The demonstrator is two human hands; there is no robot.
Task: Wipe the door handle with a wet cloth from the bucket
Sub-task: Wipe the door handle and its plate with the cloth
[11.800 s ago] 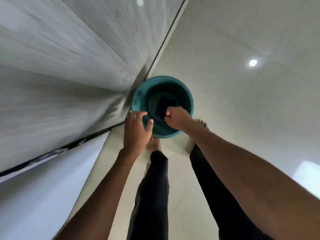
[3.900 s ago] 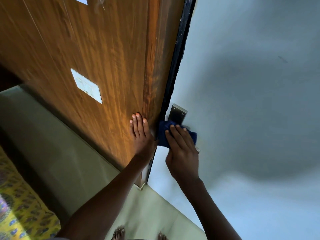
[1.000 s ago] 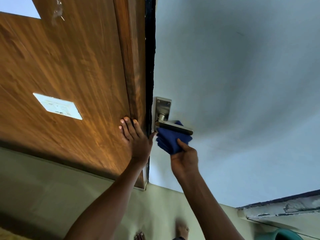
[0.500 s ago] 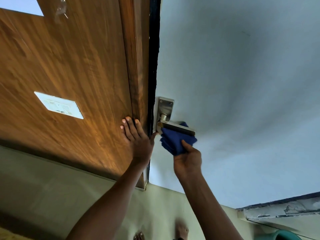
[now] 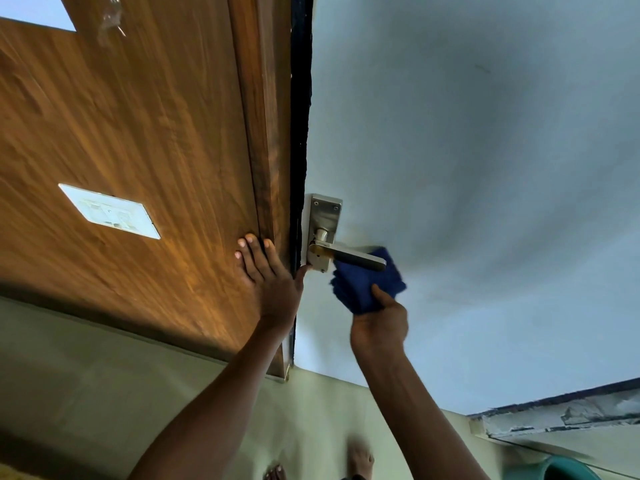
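Note:
A metal lever door handle (image 5: 349, 255) on its backplate sits at the left edge of a pale blue door (image 5: 467, 168). My right hand (image 5: 379, 322) holds a folded blue cloth (image 5: 365, 284) pressed up against the underside and outer end of the lever. My left hand (image 5: 268, 275) lies flat, fingers together, on the brown wooden frame (image 5: 266, 133) just left of the handle, its thumb reaching toward the backplate. The teal bucket (image 5: 557, 471) shows only its rim at the bottom right corner.
A white switch plate (image 5: 109, 211) is set in the wooden panel at left. A dark gap runs between the frame and the door. Pale floor lies below, with my bare feet (image 5: 360, 460) at the bottom edge. A chipped ledge (image 5: 561, 415) runs at the lower right.
The cloth in my right hand has slid rightward along the lever toward its outer end, baring the part near the pivot. My left hand has stayed on the frame.

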